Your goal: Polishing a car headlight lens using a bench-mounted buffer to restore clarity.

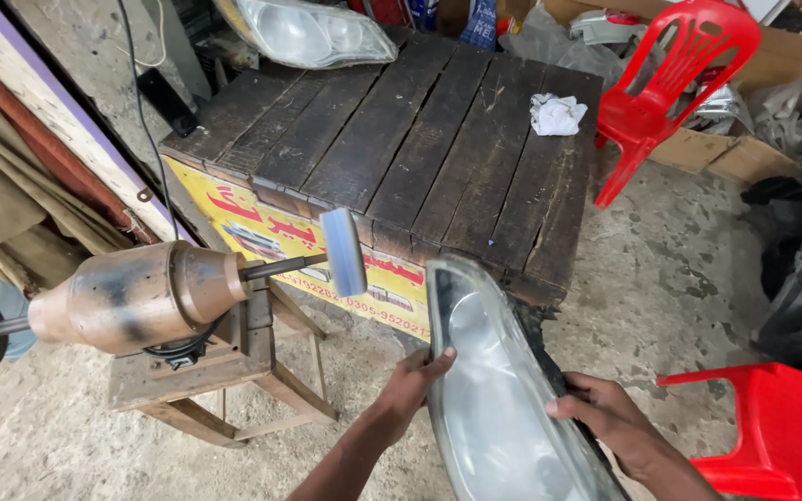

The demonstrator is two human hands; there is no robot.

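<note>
I hold a car headlight (494,390) with a clear, hazy lens and a black back, tilted lengthwise in front of me. My left hand (412,382) grips its left rim, fingers curled over the edge. My right hand (602,415) grips the right rim and the black housing. Just up and left of the headlight's top end spins a pale buffing wheel (343,251) on the shaft of a rusty brown motor (136,295). The lens and wheel stand a short gap apart.
The motor sits on a small wooden stand (220,371). Behind it stands a dark plank table (401,139) with a white rag (556,114) and another headlight (313,32). Red plastic chairs stand at upper right (670,79) and lower right (782,427). Concrete floor below.
</note>
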